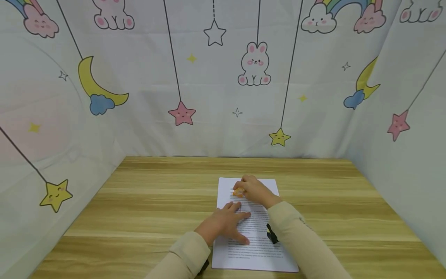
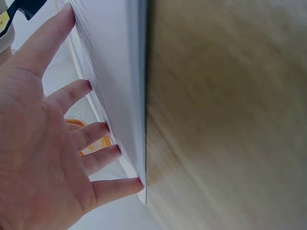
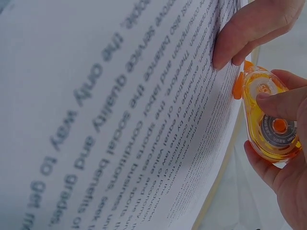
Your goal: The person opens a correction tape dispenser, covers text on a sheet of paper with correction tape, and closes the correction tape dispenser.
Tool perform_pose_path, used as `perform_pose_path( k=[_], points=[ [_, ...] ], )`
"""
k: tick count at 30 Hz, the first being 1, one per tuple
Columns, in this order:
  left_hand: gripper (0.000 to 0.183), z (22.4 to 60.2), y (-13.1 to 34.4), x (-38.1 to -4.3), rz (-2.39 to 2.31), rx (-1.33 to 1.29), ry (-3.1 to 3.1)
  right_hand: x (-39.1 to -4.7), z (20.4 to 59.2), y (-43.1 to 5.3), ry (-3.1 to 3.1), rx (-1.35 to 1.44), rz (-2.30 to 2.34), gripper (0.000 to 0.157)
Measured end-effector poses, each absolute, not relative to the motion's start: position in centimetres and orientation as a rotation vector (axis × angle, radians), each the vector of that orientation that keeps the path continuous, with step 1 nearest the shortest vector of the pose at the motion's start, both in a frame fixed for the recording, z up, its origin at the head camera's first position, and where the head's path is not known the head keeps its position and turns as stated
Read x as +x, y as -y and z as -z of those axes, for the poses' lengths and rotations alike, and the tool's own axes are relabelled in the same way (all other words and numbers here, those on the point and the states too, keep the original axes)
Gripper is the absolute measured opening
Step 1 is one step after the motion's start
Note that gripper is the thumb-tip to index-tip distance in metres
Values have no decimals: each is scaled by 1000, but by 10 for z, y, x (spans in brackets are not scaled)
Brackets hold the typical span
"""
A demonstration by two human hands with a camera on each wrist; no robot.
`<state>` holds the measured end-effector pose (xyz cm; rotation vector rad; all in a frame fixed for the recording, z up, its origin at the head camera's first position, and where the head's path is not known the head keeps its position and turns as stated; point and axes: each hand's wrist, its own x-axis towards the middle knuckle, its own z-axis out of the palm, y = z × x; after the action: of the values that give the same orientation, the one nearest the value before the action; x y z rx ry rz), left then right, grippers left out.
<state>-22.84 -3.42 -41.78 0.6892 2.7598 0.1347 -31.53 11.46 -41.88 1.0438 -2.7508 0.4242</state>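
A sheet of paper with printed text (image 1: 252,254) lies on the table, apparently on top of a thin stack. My left hand (image 1: 225,223) is spread out on it. In the left wrist view its fingertips (image 2: 130,185) press along the page, with nothing held. Farther up the page, my right hand (image 1: 257,191) pinches an orange and clear correction tape (image 3: 274,130) between thumb and fingers. The dispenser's orange tip (image 3: 238,85) meets the sheet near the upper lines of text. In the head view the right fingers partly hide the correction tape (image 1: 238,192).
The wood-grain table (image 1: 156,217) extends on both sides of the paper. A white curtain with cartoon prints (image 1: 216,89) encloses the back and sides. Black straps (image 1: 271,234) show near the wrists.
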Motion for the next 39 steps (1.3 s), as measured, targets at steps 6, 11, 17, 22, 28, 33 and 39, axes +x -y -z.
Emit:
perform_pose_path(
  k=[6,11,17,22,28,33,39],
  points=[
    [82,418,33,-229,-123,690,-2750,-317,420,-112,2764,1040,-407,34],
    [82,416,32,-228,-129,692,-2750,-319,421,-110,2798,1028,-382,31],
    [82,419,31,-229,-121,696,-2754,-319,417,-108,2813,1101,-148,22],
    [82,419,32,-230,-137,695,-2753,-317,409,-104,2833,1164,14,15],
    [82,421,33,-231,-127,688,-2759,-315,405,-98,2856,1189,118,16],
    [82,422,34,-231,-115,699,-2766,-317,405,-98,2861,1187,123,15],
    [82,423,34,-232,-123,709,-2765,-320,405,-100,2898,1174,127,15]
  ],
)
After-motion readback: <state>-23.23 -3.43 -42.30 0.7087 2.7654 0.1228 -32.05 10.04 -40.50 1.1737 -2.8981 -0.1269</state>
